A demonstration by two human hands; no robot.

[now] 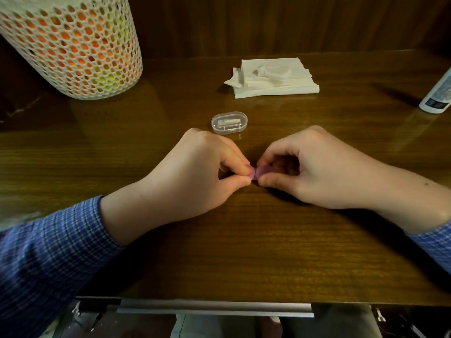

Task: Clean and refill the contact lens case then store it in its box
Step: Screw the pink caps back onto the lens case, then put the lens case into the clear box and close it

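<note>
Now both hands low over desk (244, 252), meeting at centre. Left hand (195, 172) and right hand (314, 167) each pinch one end of small purple lens case (259, 172), fingertips clamped on it, case mostly hidden. Clear oval box (229, 122) just beyond knuckles, closed. Folded tissues (273, 79) farther back. White bottle (438, 93) at right edge. Mesh basket (70, 45) far left.

Left hand (195, 172) and right hand (307, 167) pinch a purple lens case (259, 172).

Head-worn wide view, facing forward and down, close over table (244, 252)
</note>
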